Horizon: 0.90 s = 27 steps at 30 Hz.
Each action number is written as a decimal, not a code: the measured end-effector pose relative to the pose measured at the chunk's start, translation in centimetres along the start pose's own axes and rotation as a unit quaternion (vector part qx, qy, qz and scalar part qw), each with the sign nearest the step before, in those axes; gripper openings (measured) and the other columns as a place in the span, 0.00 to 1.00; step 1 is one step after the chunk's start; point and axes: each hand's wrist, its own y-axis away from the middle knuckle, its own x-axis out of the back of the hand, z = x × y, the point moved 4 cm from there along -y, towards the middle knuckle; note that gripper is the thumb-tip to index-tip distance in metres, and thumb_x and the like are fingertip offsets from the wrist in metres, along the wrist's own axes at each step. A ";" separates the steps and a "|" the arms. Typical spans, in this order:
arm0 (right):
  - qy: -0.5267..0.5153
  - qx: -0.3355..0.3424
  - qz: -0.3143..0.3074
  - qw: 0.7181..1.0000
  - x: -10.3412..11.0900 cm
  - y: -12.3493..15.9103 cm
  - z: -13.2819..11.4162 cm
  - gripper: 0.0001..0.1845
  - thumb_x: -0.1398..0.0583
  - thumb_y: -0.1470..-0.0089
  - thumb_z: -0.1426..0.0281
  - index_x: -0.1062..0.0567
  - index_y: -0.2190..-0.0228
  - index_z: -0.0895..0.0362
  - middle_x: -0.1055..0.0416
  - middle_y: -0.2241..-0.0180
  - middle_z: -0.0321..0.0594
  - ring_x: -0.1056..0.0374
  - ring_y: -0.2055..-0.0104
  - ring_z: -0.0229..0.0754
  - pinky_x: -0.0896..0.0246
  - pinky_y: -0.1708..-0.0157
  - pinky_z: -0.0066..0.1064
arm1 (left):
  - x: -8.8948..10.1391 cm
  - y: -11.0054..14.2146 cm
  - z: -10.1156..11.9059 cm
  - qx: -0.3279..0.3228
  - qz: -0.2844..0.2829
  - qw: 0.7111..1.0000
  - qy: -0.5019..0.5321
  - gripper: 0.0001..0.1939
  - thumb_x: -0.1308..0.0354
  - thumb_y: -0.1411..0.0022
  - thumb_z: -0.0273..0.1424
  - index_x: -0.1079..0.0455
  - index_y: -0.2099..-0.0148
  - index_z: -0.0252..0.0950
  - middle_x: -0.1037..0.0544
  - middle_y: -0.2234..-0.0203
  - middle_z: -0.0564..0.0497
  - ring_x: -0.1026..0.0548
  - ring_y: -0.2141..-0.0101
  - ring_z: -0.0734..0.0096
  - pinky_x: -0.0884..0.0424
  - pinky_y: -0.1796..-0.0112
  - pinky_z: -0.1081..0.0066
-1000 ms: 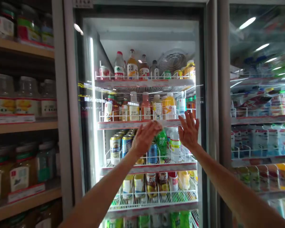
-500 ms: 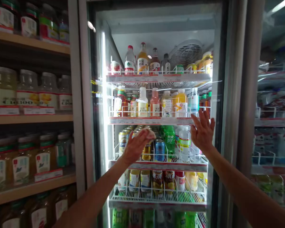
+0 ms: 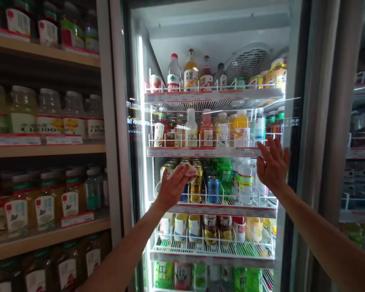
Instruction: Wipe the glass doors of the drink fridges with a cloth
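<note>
- Left hand (image 3: pixel 174 187): one, bare, fingers stretched out flat over the cloth — open, not curled into a fist.
- Pale, crumpled cloth (image 3: pixel 192 171): one, under the left fingertips, at the clear glass door (image 3: pixel 213 34) of a lit drinks cooler.
- Right hand (image 3: pixel 273 165): one, bare, open, fingers spread, raised at the same door; well apart from the left.
- Gold metal cans (image 3: pixel 196 187): behind the glass, just beside the left fingertips.
- Short blue metal can (image 3: pixel 213 189), green plastic bottle (image 3: pixel 225 172) and clear bottle with yellow-green label (image 3: pixel 245 183): in that order, between the hands — same shelf.
- White wire shelf with red-edged strip (image 3: pixel 200 152): bottles on it, above the left hand.
- Light wooden shelves (image 3: pixel 48 151): left of both hands, stocked with capped bottles.
</note>
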 end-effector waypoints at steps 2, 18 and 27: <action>0.005 0.004 0.002 1.000 0.0 0.0 0.0 0.25 0.50 0.44 0.67 0.37 0.45 0.53 0.48 0.38 0.44 0.54 0.36 0.50 0.62 0.39 0.51 | 0.8 0.1 -2.9 0.100 0.037 0.994 -0.024 0.22 0.53 0.38 0.25 0.41 0.42 0.40 0.39 0.41 0.45 0.41 0.41 0.64 0.61 0.38 0.53; 0.021 0.005 0.004 1.000 0.0 0.1 0.0 0.26 0.49 0.44 0.68 0.38 0.44 0.52 0.48 0.38 0.44 0.53 0.36 0.50 0.60 0.40 0.52 | 1.3 2.2 -5.3 0.275 0.084 0.956 -0.057 0.22 0.55 0.37 0.26 0.44 0.40 0.36 0.47 0.38 0.40 0.49 0.38 0.64 0.58 0.39 0.51; -0.002 0.000 -0.001 1.000 -0.1 0.1 0.1 0.25 0.49 0.44 0.68 0.38 0.44 0.52 0.48 0.38 0.44 0.54 0.35 0.50 0.62 0.40 0.53 | 0.6 2.5 -0.8 0.102 0.029 0.994 -0.028 0.23 0.55 0.38 0.22 0.42 0.41 0.37 0.39 0.41 0.41 0.46 0.39 0.69 0.61 0.38 0.57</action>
